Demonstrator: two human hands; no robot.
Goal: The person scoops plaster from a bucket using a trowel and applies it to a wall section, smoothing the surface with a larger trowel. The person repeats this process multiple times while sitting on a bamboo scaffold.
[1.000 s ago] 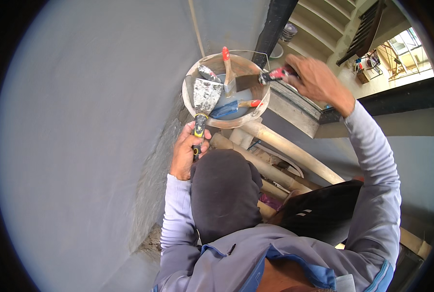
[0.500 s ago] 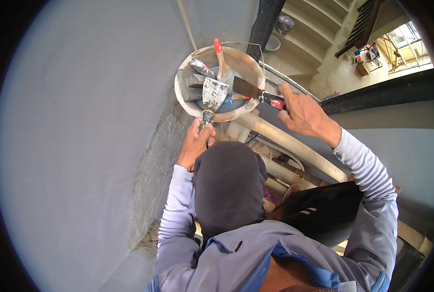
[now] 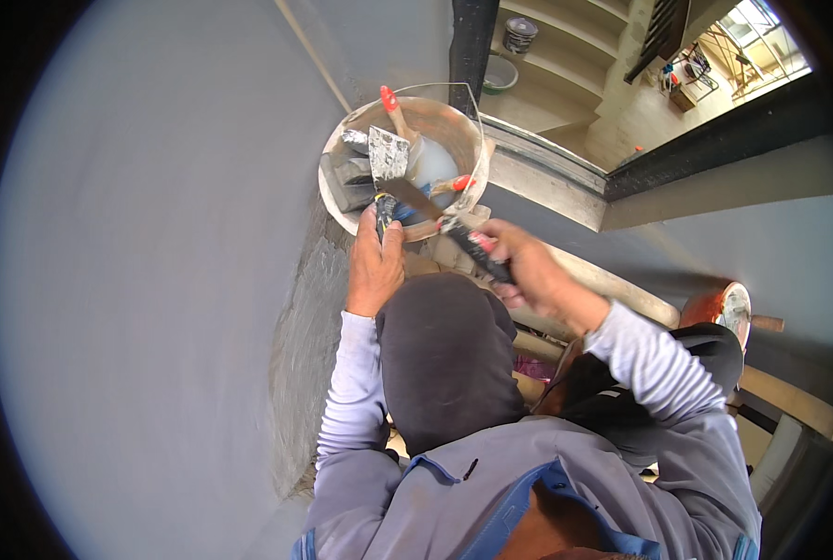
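My left hand (image 3: 376, 266) is closed round the handle of a putty knife, whose wide blade (image 3: 388, 152) is smeared with white and points up over a bucket. My right hand (image 3: 529, 273) grips a second putty knife (image 3: 477, 245) with a black and red handle. Its dark blade crosses the base of the left knife's blade and seems to touch it. Under both tools is the round bucket (image 3: 327, 191), holding cloudy water, a red-tipped paintbrush (image 3: 396, 112), another red-ended brush (image 3: 458, 184) and grey block-like pieces (image 3: 342, 191).
A grey wall (image 3: 155, 252) rises on the left, with a rough strip (image 3: 309, 327) beside it. Pale pipes (image 3: 613, 285) run below my right arm. A red-brown container (image 3: 711, 310) sits by my right knee. Past the ledge (image 3: 547, 191) are stairs with a paint bucket (image 3: 520, 35) and a basin (image 3: 500, 73).
My right hand has swung left and down, bringing its blade from beside the left knife across it. The left knife now stands slightly higher. The red-brown container has come into view.
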